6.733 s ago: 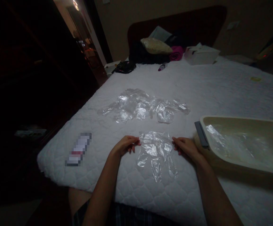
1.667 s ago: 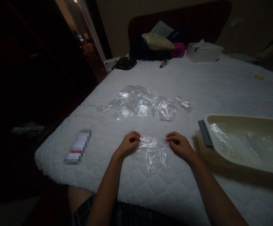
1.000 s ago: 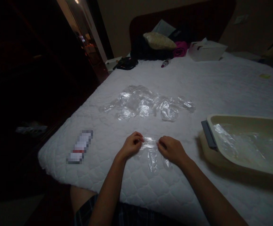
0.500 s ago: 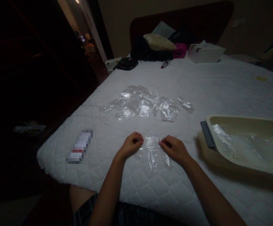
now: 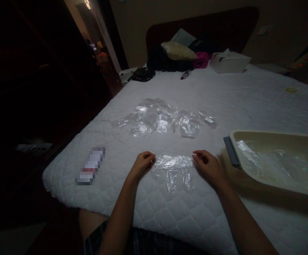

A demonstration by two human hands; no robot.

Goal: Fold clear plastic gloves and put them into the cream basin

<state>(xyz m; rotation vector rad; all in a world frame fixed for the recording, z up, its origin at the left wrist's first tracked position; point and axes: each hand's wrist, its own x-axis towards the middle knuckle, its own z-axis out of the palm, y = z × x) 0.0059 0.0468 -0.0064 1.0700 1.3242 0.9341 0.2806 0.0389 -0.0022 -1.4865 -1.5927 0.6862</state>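
A clear plastic bag [image 5: 173, 162] lies spread on the white quilted bed cover, its two handle strips towards me. At the bag's upper left edge is my left hand [image 5: 143, 164], its fingers curled and pinched together on the thin film. My right hand [image 5: 208, 166] is at the opposite edge, thumb and forefinger slightly apart, the thumb close to or touching the plastic. Beyond both hands spreads a loose heap of crumpled clear plastic bags [image 5: 159, 115].
On the right stands a cream plastic tub [image 5: 270, 134] with a grey handle and clear plastic inside. A blurred-out flat object [image 5: 91, 166] lies left. Farther back are a white box [image 5: 230, 63], a pale cushion [image 5: 179, 51], a pink roll [image 5: 201, 60] and a small bottle [image 5: 185, 75].
My hands have moved apart, the right one farther. The bag's upper part is now wider and flatter between them. My right thumb and forefinger have parted.
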